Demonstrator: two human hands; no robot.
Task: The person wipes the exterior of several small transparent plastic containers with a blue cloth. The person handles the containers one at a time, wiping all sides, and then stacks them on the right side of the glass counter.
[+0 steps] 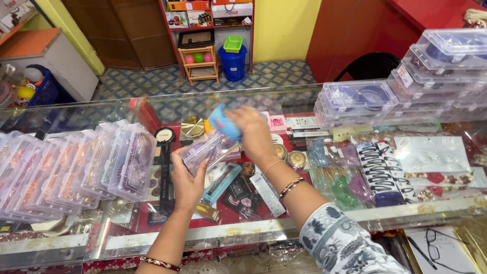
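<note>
The person's right hand (253, 133) shows a thin pale bangle and a darker beaded bracelet just behind the grip, with a white sleeve printed in a dark grey-blue floral pattern farther back toward the elbow. The left hand (186, 182) has a bare forearm, with a red-and-gold bangle well behind the grip.

Bright, even indoor light; mostly sharp view

Soft glare streaks the glass countertop (304, 99); the moving right hand (253, 133) blurs slightly; edges bow outward.
</note>
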